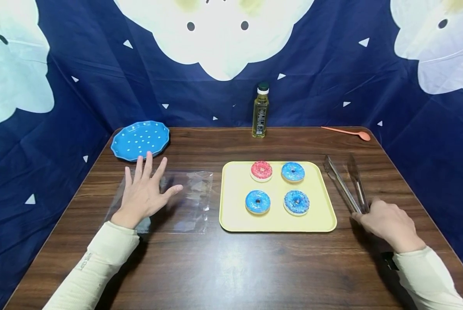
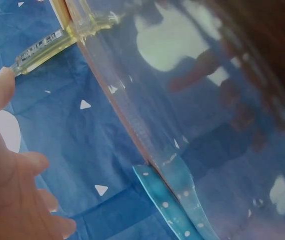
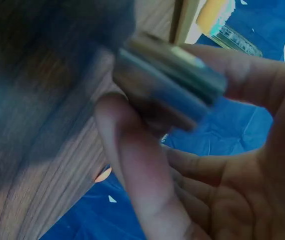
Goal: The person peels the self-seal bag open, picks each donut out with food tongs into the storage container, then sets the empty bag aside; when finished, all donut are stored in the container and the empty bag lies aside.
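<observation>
My left hand (image 1: 144, 196) hovers with fingers spread above a clear plastic sheet or bag (image 1: 196, 202) lying flat on the table. In the left wrist view its fingers (image 2: 2, 85) hold nothing. At the right, my right hand (image 1: 390, 224) grips metal tongs (image 1: 345, 189) by their closed end, their two arms spread and pointing away from me. The right wrist view shows the tongs' end (image 3: 170, 82) between thumb and finger. Beside the tongs, a yellow tray (image 1: 231, 224) carries one red donut (image 1: 261, 168) and three blue donuts (image 1: 257, 196).
A blue dotted plate (image 1: 140, 135) sits at the table's back left corner. An oil bottle (image 1: 260, 112) stands upright at the back edge, and an orange spoon (image 1: 363, 136) lies at the back right. Dark blue cloth (image 1: 200, 99) encloses the table's back and sides.
</observation>
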A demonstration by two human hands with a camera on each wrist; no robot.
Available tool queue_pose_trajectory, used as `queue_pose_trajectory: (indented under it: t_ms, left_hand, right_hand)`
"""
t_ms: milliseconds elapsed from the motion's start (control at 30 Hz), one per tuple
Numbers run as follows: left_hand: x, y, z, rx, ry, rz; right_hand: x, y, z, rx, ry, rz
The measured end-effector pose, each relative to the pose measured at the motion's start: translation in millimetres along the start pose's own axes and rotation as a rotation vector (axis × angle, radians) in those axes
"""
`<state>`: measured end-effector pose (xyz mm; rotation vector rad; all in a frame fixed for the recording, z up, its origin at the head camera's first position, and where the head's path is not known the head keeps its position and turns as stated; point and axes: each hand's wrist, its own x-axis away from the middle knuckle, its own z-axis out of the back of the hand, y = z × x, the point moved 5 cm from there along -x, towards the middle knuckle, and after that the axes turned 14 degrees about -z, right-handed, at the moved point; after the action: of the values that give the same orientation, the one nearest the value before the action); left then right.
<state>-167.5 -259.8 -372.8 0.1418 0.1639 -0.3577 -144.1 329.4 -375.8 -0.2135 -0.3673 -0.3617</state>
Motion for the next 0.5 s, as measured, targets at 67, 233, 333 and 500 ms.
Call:
queue_pose_trajectory:
  t_ms: [67, 233, 333, 500]
  left_hand:
    - [0.6, -0.4, 0.7, -0.002, 0.003, 0.008]
    - [1.2, -1.9, 1.7, -0.015, -0.005, 0.023]
    - [0.9, -2.7, 1.6, -0.024, -0.013, 0.020]
    - [1.4, -3.7, 1.2, -0.028, -0.019, 0.018]
  right_hand:
    - [-0.8, -1.3, -1.7, 0.008, -0.008, 0.001]
    - [-2.4, -2.7, -6.9, 0.017, -0.006, 0.016]
    - [-2.9, -3.0, -8.9, 0.025, -0.001, 0.023]
    - [-1.5, -4.0, -10.0, 0.043, 0.000, 0.016]
